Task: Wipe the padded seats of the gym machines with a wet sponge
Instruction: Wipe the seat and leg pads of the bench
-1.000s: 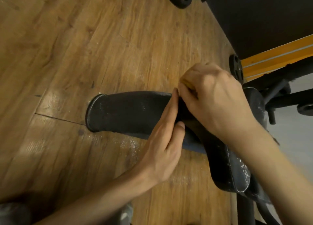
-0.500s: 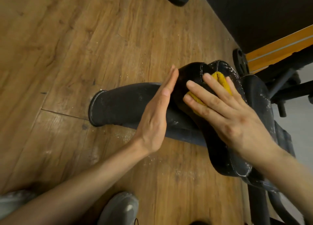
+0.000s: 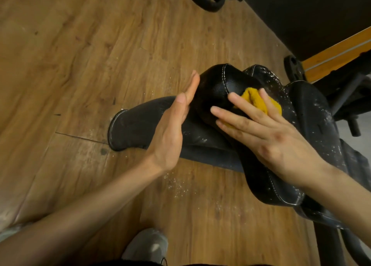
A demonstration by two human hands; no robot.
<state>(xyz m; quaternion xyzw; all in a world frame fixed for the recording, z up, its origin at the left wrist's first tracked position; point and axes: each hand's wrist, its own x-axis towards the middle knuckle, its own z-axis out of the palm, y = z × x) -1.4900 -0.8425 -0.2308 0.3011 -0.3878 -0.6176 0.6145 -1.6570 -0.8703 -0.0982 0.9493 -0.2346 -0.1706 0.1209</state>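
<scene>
The soft, wet sponge (image 3: 261, 102) is pressed flat under the spread right hand (image 3: 269, 137) on the slick seat (image 3: 216, 89), steadied by the flat left hand (image 3: 170, 129).

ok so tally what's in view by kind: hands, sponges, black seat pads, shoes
hands: 2, left hand flat against the pad's side, right hand pressing the sponge
sponges: 1, yellow sponge
black seat pads: 2, near pad, far pad
shoes: 1, grey shoe
total: 6
</scene>
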